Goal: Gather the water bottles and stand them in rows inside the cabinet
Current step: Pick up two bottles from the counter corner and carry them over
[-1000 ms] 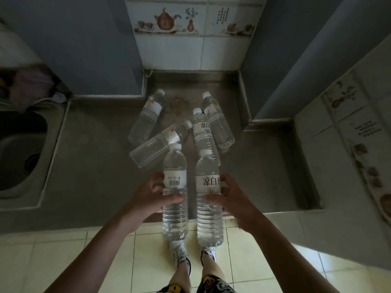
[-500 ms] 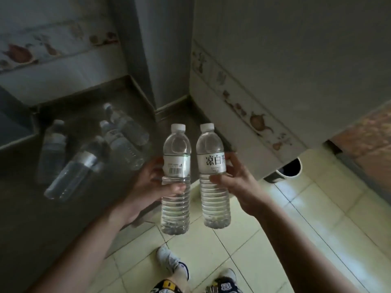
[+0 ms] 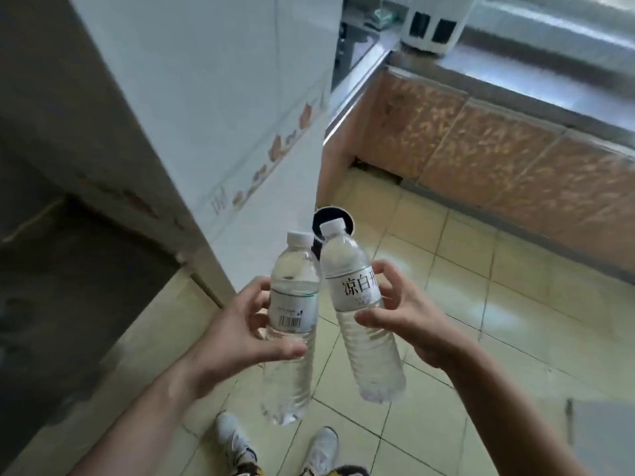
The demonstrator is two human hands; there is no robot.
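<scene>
I hold two clear water bottles with white caps in front of me, above the floor. My left hand (image 3: 237,333) grips the left bottle (image 3: 292,324) around its barcode label; it is nearly upright. My right hand (image 3: 409,321) grips the right bottle (image 3: 357,304) at its label with black characters; this one leans with its cap to the left. The two caps nearly touch. The orange-fronted cabinet (image 3: 481,156) runs under the counter at the right, its doors closed. The other bottles are out of view.
A white tiled wall corner (image 3: 240,139) juts out just left of the bottles. A dark round bin (image 3: 331,223) stands on the floor behind the caps. The dark counter (image 3: 68,286) lies at the left. A white appliance (image 3: 436,22) sits on the far countertop.
The view has swung right, away from the counter with the lying bottles, towards the orange cabinet. Both bottles stay in my hands, and the right one has tilted.
</scene>
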